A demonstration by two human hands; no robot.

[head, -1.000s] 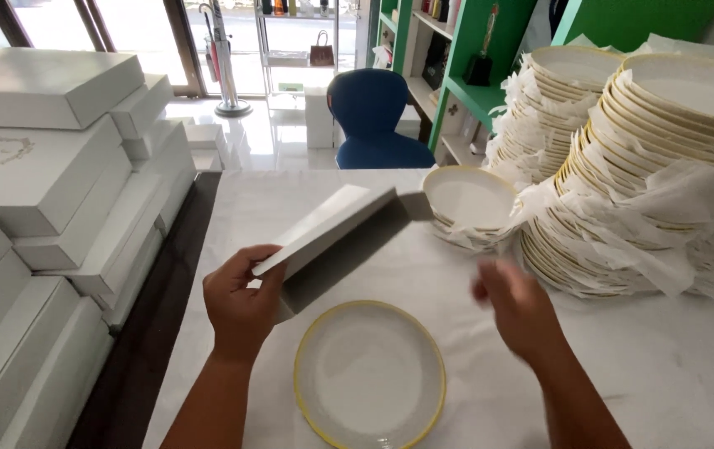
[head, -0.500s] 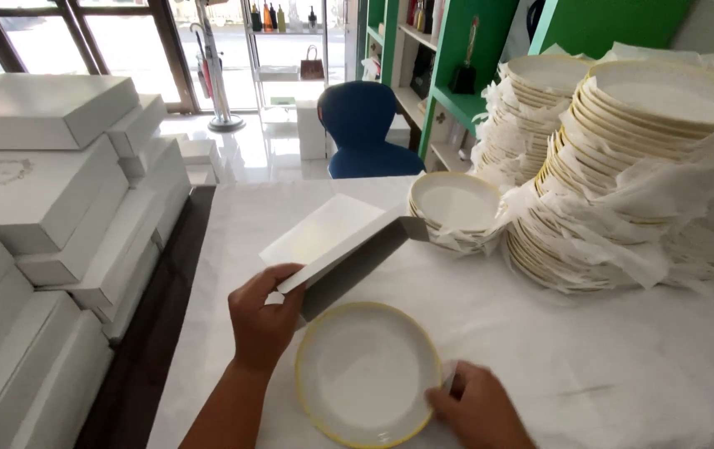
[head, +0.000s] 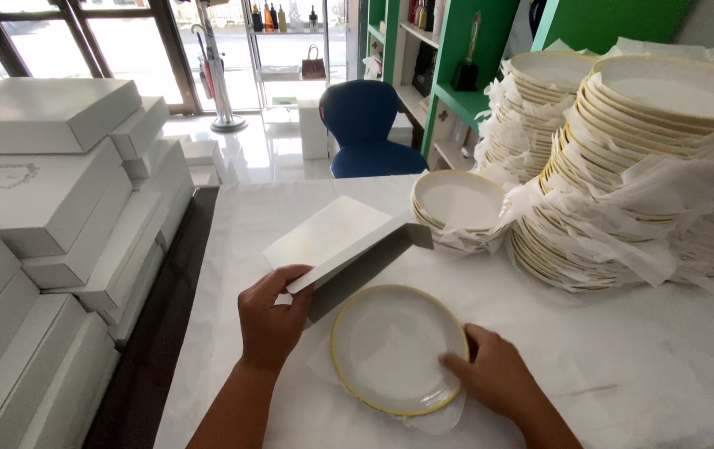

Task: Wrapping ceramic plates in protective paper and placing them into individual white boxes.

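Left hand (head: 269, 320): fingers clamped on the near edge of a flat white box lid (head: 336, 241), thumb on top, other fingers underneath. Lid is tilted up and away from the person, dark underside showing. Looks like it's propped that way to keep the space under it open.

Right hand (head: 498, 378): fingers together, curled over the right rim of a white plate with a yellow edge (head: 394, 345). Fingertips on the rim, palm off to the side, so the grip stays on the edge and off the plate face. It's a light hold, not a full clamp.

The plate lies flat on the table (head: 623, 366), just in front of the person, between both hands. Its far-left edge sits right by the lid's lower edge. Thin white wrapping paper (head: 432, 416) pokes out from under its near side, probably as padding.

Further out: a short stack of the same plates (head: 457, 204) behind the lid, then tall stacks (head: 648, 141) on the right with paper between the plates. The interleaving likely stops rim chipping.

Left of the table: closed white boxes (head: 49, 191) piled high, within reach. A blue chair (head: 369, 125) stands at the far end, green shelving (head: 457, 75) behind it.
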